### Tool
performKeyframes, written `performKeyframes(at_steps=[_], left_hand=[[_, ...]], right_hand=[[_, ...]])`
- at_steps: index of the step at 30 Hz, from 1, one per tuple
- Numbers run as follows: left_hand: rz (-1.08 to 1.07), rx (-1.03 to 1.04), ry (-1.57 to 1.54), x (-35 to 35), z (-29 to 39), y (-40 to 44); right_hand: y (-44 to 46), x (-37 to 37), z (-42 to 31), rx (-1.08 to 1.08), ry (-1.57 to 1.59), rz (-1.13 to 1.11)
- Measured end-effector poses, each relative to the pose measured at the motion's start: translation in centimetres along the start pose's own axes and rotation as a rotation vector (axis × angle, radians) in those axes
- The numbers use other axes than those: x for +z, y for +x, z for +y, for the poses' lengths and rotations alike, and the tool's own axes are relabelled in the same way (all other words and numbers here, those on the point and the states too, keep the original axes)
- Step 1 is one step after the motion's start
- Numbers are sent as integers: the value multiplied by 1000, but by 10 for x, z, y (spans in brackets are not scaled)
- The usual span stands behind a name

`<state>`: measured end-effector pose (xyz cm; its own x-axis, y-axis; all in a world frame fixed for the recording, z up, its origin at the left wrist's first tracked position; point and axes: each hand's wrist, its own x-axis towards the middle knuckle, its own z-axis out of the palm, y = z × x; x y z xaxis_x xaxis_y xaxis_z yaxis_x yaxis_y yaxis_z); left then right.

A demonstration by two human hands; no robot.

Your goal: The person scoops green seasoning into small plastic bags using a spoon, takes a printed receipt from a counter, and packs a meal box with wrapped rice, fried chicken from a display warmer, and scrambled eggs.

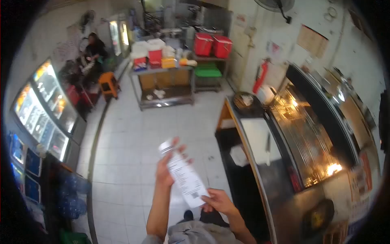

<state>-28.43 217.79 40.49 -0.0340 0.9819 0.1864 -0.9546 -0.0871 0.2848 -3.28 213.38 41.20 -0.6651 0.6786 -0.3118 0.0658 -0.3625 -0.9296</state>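
A long white printed receipt is held up in front of me, tilted, with lines of text and a square code near its lower end. My left hand grips its upper left side, the thumb and fingers around the edge and the fingertips showing past the far side. At the lower right corner my right hand pinches the paper between thumb and fingers. Below the receipt are my grey top and my dark shoes on the tiles.
To the right stands a counter with a white cutting board, a knife and a lit glass display case. Lit fridges line the left wall. Ahead are a metal table, red boxes, an orange stool and a seated person.
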Motion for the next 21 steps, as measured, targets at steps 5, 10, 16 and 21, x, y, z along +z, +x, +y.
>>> performKeyframes(at_steps=[5,10,16,21], left_hand=[[-250,-323,112,53,21,192],[-359,-388,-27,45,11,305],[-275,-251,-7,-17,75,411],[-147,-144,13,-47,98,438]], right_hand=[[74,-49,-55,-258,41,203],[154,-111,-100,-372,-24,275],[290,-163,-154,-382,-123,83],[354,-198,-170,-310,-113,-63]])
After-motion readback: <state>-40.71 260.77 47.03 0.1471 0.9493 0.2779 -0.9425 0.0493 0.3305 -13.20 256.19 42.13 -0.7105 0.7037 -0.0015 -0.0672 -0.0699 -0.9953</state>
